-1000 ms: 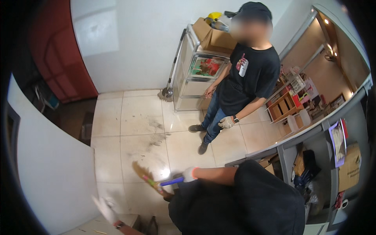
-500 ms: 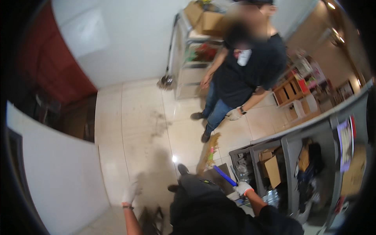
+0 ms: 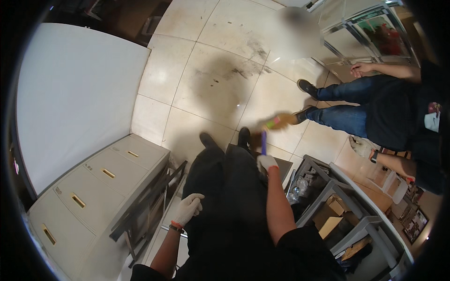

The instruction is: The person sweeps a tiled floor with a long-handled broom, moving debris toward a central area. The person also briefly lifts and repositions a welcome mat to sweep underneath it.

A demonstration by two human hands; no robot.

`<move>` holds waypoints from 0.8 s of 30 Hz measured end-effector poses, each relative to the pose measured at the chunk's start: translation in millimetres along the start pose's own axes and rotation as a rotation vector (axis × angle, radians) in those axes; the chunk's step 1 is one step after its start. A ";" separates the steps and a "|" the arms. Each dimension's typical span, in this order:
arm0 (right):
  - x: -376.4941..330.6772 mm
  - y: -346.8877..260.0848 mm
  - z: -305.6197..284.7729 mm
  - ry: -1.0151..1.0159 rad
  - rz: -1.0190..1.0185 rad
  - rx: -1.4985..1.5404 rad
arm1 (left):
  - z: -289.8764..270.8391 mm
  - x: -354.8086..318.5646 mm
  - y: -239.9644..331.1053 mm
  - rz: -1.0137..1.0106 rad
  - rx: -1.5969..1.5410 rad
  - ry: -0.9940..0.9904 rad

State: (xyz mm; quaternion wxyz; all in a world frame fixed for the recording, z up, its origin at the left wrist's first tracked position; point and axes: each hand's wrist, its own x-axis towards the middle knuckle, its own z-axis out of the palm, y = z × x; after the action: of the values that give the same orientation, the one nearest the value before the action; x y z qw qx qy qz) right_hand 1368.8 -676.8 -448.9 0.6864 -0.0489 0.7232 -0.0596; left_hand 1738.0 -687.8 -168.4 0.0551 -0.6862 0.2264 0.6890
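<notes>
Broom (image 3: 276,122) with a purple handle runs away from the right hand (image 3: 267,162), its long axis pointing forward and slightly rightward from the fingers, with the brown bristle head resting on or just above the pale floor tiles (image 3: 220,89) ahead of the person's own black shoes (image 3: 225,139); motion blur makes it hard to tell whether the bristles touch the floor. The gloved right hand is clenched around the lower end of the handle, so this hand is plainly the nearer one. The gloved left hand (image 3: 187,209) sits well back from the broom, resting against the dark trouser leg with fingers loosely curled and grasping nothing. Beyond the bristles, just to the right, stand the shoes and jeans of another person (image 3: 356,105), close to the broom head. Left of the fingers the tiled floor lies open toward the dark scuff marks (image 3: 243,70), with a beige drawer cabinet (image 3: 93,187) farther left. Right of the gripping hand, a grey shelf unit (image 3: 328,196) crowds in near.
</notes>
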 end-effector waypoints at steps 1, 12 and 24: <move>2.7 -38.9 16.7 0.003 -0.020 0.030 | -2.9 11.2 6.4 -0.019 0.003 -0.045; -54.1 -158.1 2.6 -0.086 -0.083 0.183 | -56.6 168.8 138.3 0.303 0.335 -0.255; 26.5 -39.9 -24.1 0.242 0.164 -0.415 | -290.0 281.0 7.2 -0.110 -0.027 0.097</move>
State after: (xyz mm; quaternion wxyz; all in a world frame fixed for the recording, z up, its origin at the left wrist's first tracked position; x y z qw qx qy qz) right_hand 1342.9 -719.8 -467.7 0.5727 -0.1223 0.7983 0.1408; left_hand 1987.6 -872.6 -426.6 0.0728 -0.7308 0.1814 0.6540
